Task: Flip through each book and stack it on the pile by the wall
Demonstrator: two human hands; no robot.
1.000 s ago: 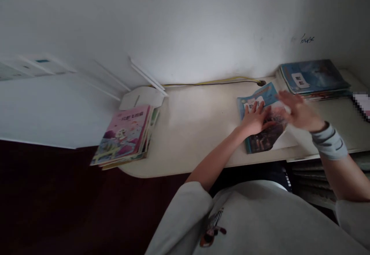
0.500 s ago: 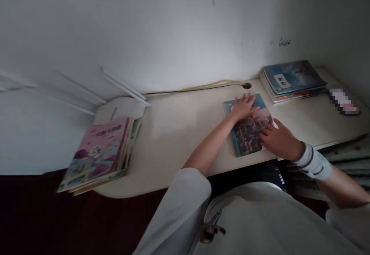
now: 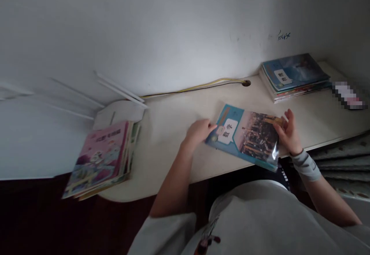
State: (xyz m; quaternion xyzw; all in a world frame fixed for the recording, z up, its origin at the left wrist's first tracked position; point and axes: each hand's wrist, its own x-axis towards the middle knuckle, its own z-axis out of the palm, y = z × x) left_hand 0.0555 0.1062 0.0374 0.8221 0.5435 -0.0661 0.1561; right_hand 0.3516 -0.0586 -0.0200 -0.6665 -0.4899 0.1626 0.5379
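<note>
A textbook (image 3: 244, 137) with a blue border, a white title label and a city photo on its cover is held over the front part of the white desk, its cover facing up. My left hand (image 3: 199, 132) pinches its left edge, thumb on the cover and the other fingers hidden beneath. At the opposite end, my right hand (image 3: 288, 132) grips the right edge, with the thumb on top. A light band circles my right wrist. The cover looks glossy near its lower right corner.
On the right of the desk (image 3: 170, 131) lies a stack of books (image 3: 297, 72), with a blurred-out phone (image 3: 349, 95) beside it. A pile of booklets (image 3: 101, 155) with a pink top cover overhangs the left end. Thin cables (image 3: 199, 86) run along the wall to a hole.
The textbook has turned so its long side runs left to right, and its label is uncovered. My hands have gone from lying on the cover to gripping opposite edges.
</note>
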